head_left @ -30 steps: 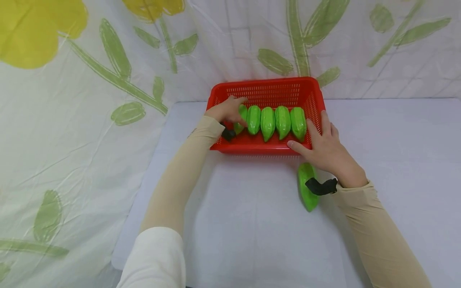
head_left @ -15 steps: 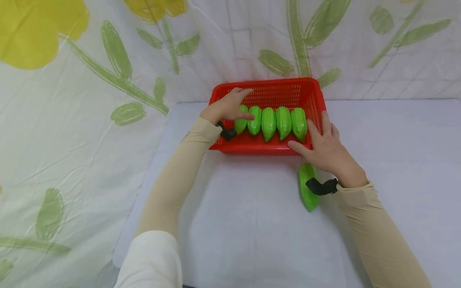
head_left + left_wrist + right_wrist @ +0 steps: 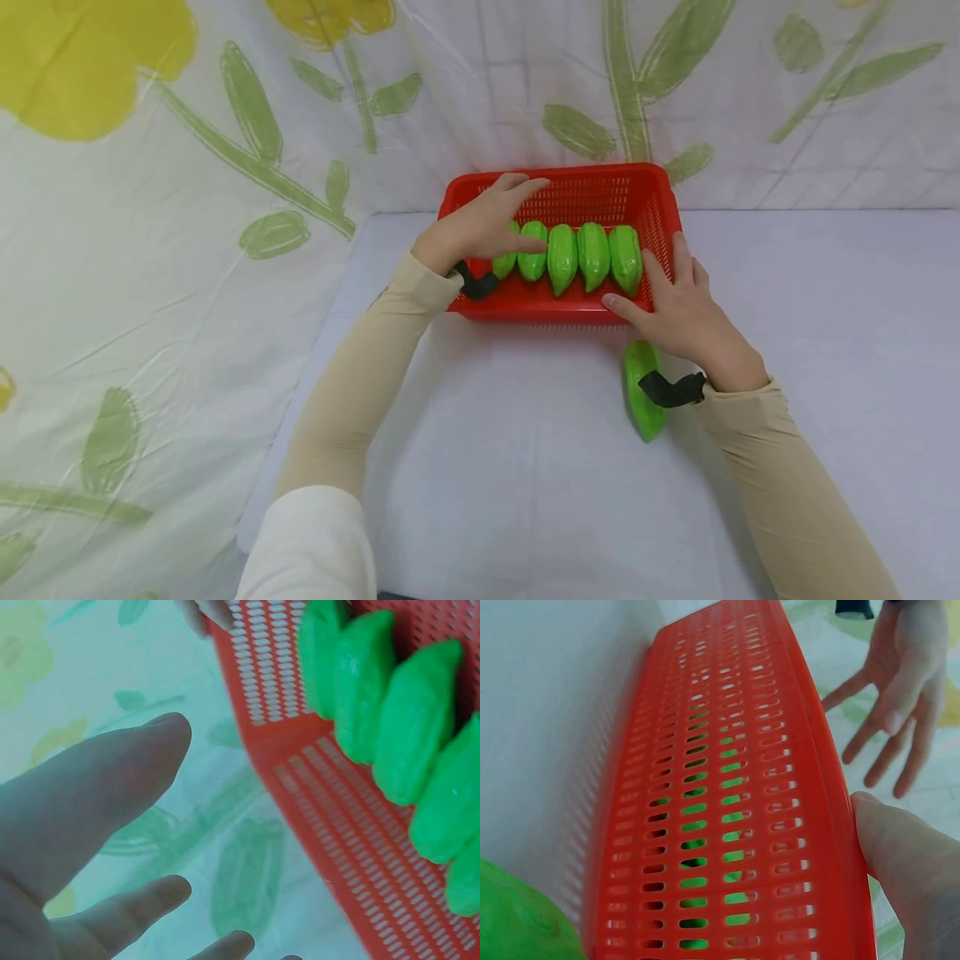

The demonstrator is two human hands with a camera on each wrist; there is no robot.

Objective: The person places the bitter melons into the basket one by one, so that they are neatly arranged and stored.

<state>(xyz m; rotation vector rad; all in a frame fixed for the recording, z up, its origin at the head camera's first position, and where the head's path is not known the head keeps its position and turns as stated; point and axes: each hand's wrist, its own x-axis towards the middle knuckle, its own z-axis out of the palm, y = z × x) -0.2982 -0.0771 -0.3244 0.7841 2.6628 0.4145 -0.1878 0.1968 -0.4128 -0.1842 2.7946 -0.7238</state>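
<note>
A red plastic basket (image 3: 558, 312) stands at the back of the table with several glossy green star fruits (image 3: 562, 258) in a row inside. Above its left part hovers my left hand (image 3: 483, 223), fingers spread and holding nothing; it partly covers the leftmost fruits. In the left wrist view, those fingers are apart from the fruits (image 3: 416, 724). My right hand (image 3: 686, 321) rests on the basket's front right corner, thumb (image 3: 889, 832) on the front rim, fingers extended along the right rim. Another star fruit (image 3: 642, 387) lies on the table below that wrist.
A white-covered table (image 3: 525, 467) bears the basket. Behind and to the left hangs a pale cloth (image 3: 465, 92) with painted flowers and leaves. The basket's back side is close to this cloth. A black wrist mount (image 3: 672, 389) overlaps the loose star fruit in the head view.
My left hand has risen from beside the leftmost star fruit and moved slightly right, its fingers spreading wider. My right hand stays at the basket's corner.
</note>
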